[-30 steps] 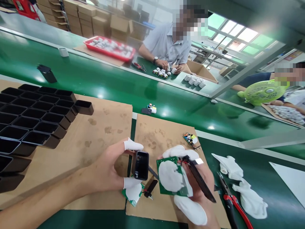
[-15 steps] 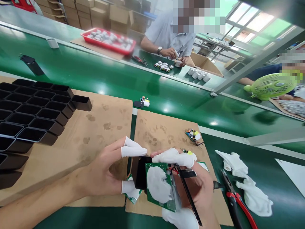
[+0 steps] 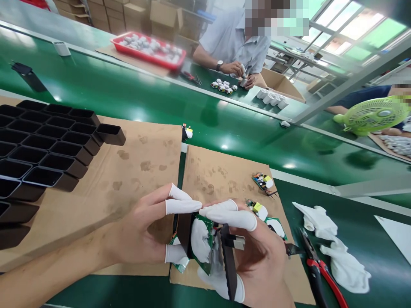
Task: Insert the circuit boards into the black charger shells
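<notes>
Near me, the left hand (image 3: 141,233) holds the black case (image 3: 183,233) between its fingers; the right hand (image 3: 263,252) grips the green circuit board (image 3: 209,256), which is at the case's mouth. I judge the board light and stiff, but the white mass (image 3: 199,240) on it may be soft, so its edges are the safer hold. Beyond, the red tray (image 3: 173,66) carries white pieces (image 3: 150,46).

1. The left edge of the circuit board (image 3: 201,241) is hidden by the black case (image 3: 184,235).
2. The rows of cases (image 3: 41,143) are cut off at left.
3. The pliers (image 3: 314,262) are cut off below.
4. White pieces (image 3: 148,46) in the red tray (image 3: 174,65) are blurred.
</notes>
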A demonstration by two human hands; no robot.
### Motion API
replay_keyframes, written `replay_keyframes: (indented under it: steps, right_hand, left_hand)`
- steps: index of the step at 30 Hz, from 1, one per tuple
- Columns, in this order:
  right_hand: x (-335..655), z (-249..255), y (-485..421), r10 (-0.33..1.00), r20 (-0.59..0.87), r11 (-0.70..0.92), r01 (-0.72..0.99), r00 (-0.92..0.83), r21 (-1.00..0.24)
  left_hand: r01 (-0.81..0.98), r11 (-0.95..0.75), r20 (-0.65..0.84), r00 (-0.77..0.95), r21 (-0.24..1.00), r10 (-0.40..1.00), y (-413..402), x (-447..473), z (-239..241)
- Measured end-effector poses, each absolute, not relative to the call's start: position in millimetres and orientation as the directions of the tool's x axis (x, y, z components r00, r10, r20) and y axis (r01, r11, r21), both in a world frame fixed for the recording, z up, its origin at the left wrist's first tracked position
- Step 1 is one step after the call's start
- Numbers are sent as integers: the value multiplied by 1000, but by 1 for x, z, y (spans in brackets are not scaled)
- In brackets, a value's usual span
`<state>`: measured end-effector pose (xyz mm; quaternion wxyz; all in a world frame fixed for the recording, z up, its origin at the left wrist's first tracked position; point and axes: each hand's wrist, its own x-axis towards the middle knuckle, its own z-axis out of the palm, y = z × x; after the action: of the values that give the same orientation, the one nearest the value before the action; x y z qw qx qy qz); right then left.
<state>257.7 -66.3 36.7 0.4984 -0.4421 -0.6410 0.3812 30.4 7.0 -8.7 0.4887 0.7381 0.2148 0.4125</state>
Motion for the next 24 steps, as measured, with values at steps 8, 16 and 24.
replay_keyframes:
  steps: [8, 16, 24]
  right_hand:
    - [262, 33, -68, 933, 328, 356, 235, -151, -904]
    - [259, 31, -65, 926, 333, 371, 260, -181, -892]
    - [263, 27, -64, 932, 275, 339, 305, -235, -890]
  left_hand:
    - [-225, -536, 566, 517, 814, 642, 9, 34, -24]
    - [-244, -552, 591, 496, 798, 636, 11, 36, -30]
    - [-285, -506, 578, 479, 814, 661, 12, 39, -35]
